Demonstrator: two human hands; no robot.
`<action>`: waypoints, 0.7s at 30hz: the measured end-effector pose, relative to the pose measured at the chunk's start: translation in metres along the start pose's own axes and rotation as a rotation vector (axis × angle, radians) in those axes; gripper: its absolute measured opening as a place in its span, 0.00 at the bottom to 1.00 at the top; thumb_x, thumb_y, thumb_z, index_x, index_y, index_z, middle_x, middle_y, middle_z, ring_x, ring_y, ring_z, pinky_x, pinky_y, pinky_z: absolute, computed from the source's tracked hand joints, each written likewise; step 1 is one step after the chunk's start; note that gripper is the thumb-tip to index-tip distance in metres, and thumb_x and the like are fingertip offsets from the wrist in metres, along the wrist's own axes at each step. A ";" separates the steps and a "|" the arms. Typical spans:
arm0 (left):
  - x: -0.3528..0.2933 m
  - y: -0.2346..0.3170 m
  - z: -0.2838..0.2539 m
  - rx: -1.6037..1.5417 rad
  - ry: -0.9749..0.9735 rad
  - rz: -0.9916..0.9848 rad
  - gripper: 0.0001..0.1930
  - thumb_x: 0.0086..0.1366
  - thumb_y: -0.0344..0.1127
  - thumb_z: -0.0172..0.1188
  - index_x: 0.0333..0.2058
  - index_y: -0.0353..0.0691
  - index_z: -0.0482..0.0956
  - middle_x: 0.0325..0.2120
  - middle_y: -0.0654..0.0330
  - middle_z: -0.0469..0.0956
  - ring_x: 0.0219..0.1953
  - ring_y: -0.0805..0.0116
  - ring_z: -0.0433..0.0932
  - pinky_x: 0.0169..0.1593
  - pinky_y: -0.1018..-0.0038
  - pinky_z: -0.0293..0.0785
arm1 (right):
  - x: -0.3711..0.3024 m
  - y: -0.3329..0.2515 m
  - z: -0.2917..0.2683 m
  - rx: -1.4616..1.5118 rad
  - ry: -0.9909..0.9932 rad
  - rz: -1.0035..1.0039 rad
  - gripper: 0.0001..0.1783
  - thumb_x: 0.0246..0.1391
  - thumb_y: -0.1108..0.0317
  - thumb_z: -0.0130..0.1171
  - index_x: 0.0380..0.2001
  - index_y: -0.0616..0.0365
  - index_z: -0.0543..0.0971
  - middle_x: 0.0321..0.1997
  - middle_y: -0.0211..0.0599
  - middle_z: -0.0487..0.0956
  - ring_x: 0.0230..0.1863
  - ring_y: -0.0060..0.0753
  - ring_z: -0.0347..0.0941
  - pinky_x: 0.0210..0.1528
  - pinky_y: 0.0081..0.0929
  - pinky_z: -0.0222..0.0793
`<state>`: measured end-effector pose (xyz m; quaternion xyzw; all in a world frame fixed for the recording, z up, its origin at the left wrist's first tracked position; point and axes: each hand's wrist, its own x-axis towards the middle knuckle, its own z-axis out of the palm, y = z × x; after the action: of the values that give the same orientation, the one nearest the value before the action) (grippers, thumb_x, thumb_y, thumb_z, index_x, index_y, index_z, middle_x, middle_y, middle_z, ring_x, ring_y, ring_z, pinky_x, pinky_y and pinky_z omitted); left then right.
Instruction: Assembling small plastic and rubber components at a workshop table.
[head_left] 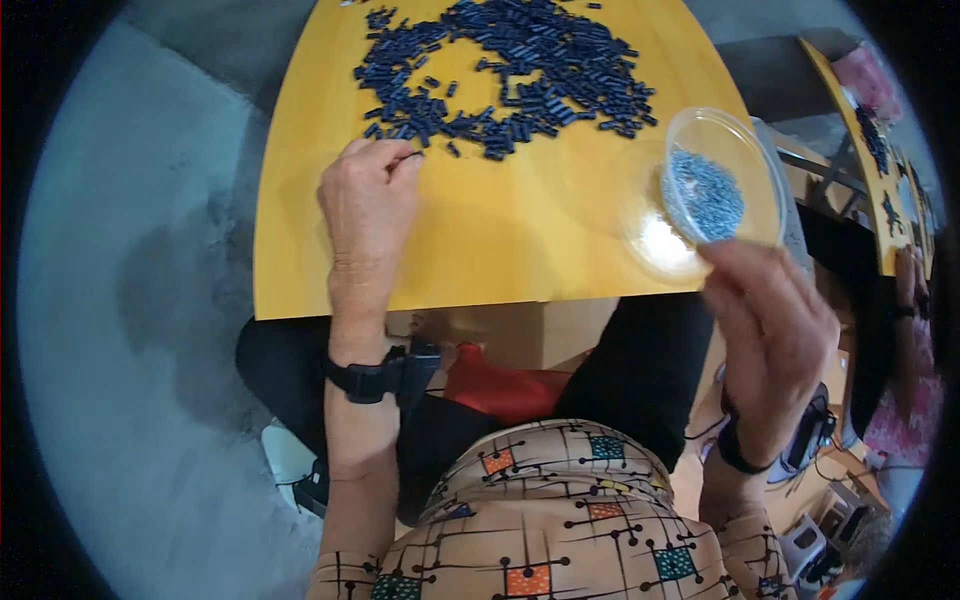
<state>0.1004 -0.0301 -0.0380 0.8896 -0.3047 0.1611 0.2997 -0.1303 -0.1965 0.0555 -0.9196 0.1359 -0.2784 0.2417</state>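
My left hand (370,195) is closed in a pinch at the near left edge of a pile of small black tube-shaped pieces (590,75). A dark bit, looking like one of these pieces, shows at its thumb and fingertip. My right hand (772,320) is at the table's near right edge, beside a round clear plastic tub (775,185). Its fingers are drawn together and slightly blurred; anything between them is too small to make out. Inside the tub lies a heap of tiny silvery-blue metal parts (705,195).
The yellow tabletop (500,230) ends just above my lap. Wrist straps with black devices (385,375) sit on both forearms. At the far right, another person's hand (908,275) rests by a second yellow table (850,110) with black pieces on it.
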 end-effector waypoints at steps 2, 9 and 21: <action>-0.001 0.002 -0.004 -0.013 0.003 -0.026 0.06 0.48 0.29 0.60 0.26 0.34 0.79 0.23 0.53 0.76 0.27 0.61 0.76 0.33 0.74 0.71 | 0.013 0.020 -0.003 -0.093 -0.004 0.030 0.09 0.39 0.79 0.57 0.29 0.62 0.77 0.27 0.43 0.76 0.27 0.38 0.75 0.28 0.25 0.67; -0.009 0.002 -0.005 -0.214 -0.027 0.047 0.04 0.48 0.26 0.60 0.26 0.34 0.79 0.22 0.54 0.76 0.25 0.62 0.76 0.30 0.73 0.71 | 0.047 0.079 0.015 -0.331 -0.368 -0.024 0.11 0.37 0.73 0.57 0.30 0.59 0.78 0.29 0.44 0.76 0.32 0.45 0.73 0.35 0.35 0.67; -0.021 0.020 -0.008 -0.938 -0.330 -0.318 0.09 0.56 0.26 0.56 0.37 0.32 0.77 0.24 0.63 0.75 0.23 0.80 0.72 0.28 0.85 0.68 | 0.062 0.100 0.021 -0.167 -0.475 0.068 0.06 0.37 0.72 0.56 0.23 0.62 0.77 0.22 0.45 0.75 0.24 0.42 0.73 0.29 0.32 0.68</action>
<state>0.0708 -0.0285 -0.0328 0.7086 -0.2482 -0.1826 0.6347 -0.0797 -0.2968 0.0155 -0.9709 0.1288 -0.0342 0.1992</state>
